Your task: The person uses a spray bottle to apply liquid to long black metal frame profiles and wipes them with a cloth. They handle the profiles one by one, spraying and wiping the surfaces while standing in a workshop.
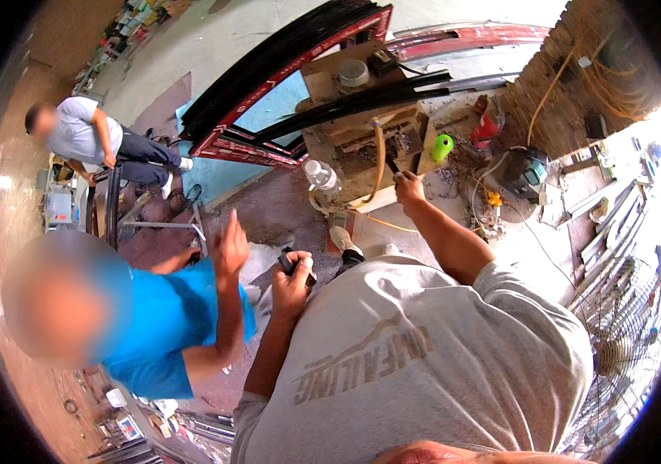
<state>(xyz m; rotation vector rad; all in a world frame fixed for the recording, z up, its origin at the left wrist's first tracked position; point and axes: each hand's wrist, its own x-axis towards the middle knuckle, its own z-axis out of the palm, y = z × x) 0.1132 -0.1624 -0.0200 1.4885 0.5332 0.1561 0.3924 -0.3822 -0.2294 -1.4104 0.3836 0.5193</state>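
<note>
A clear plastic bottle (321, 175) with white cap stands on the workbench (361, 182).

The surface (361, 166) stands ahead of the person, with long bars (377, 97) lying across it from left to right. On it, behind the bars, sits a round tin (353, 73); a bottle (320, 175) stands at its near left corner. The right hand (408, 185) is at the near edge, touching a hose (379, 166) that runs down the front. The left hand (293, 280) is nearer the body, lower left, closed on a small dark tool (290, 263). To the right of the surface lies a power tool (528, 172) on the floor — further right, a fan (616, 340). At the left stands another person's raised hand (230, 247) — far behind, a seated person (87, 135)
</note>
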